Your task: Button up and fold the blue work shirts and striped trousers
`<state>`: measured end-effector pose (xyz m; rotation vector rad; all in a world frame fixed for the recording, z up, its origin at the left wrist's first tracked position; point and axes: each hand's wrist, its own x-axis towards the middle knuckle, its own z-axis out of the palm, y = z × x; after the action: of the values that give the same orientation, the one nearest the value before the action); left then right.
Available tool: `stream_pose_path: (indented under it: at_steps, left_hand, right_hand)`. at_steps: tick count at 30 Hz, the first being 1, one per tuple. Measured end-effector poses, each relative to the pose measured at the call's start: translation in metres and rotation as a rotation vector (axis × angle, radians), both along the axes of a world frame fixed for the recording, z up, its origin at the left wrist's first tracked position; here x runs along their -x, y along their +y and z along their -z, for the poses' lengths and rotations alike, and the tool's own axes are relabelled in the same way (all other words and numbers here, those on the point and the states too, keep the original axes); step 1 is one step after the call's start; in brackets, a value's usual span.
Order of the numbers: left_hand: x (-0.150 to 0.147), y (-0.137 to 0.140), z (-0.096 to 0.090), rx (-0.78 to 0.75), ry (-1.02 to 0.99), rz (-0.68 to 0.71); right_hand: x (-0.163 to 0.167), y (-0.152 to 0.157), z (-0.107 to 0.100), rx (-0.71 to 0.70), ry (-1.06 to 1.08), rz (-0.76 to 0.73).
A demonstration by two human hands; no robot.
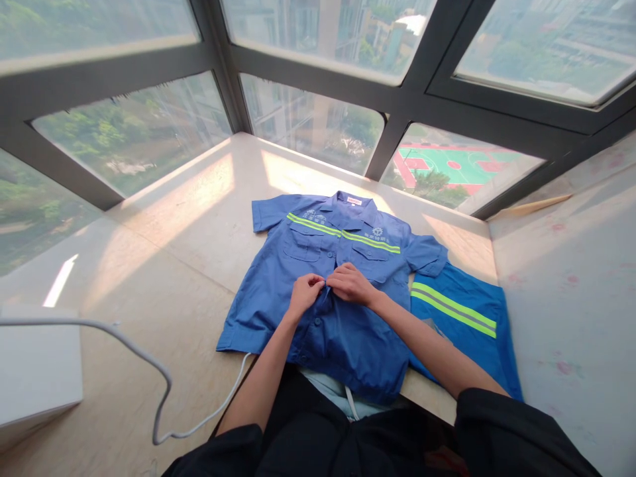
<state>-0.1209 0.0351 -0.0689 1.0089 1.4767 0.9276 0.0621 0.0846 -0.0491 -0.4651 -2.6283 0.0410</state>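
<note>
A blue short-sleeved work shirt (pixel 268 285) lies spread on the window ledge with its collar toward the glass. Yellow-green and grey stripes cross its chest above two flap pockets. My left hand (pixel 307 291) pinches the front placket near the middle of the shirt. Close beside it, my right hand (pixel 350 283) has its fingers closed on the other side of the same opening. The fingertips nearly meet, and any button between them is hidden. One button (pixel 317 322) shows below my hands and another (pixel 330 255) above them.
A brighter blue folded garment (pixel 457 298) with similar stripes lies partly under the shirt at the right. A white cable (pixel 163 377) loops across the ledge (pixel 163 271) at left, near a white box (pixel 40 371). Windows and a papered wall (pixel 561 298) border the ledge.
</note>
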Motion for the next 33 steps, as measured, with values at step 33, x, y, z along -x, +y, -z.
stream_pose_path:
  at_steps: [33]
  left_hand:
    - [0.001, -0.029, -0.015, -0.196, 0.151, 0.064]
  right_hand:
    - [-0.006, -0.007, 0.043, 0.088, 0.051, 0.121]
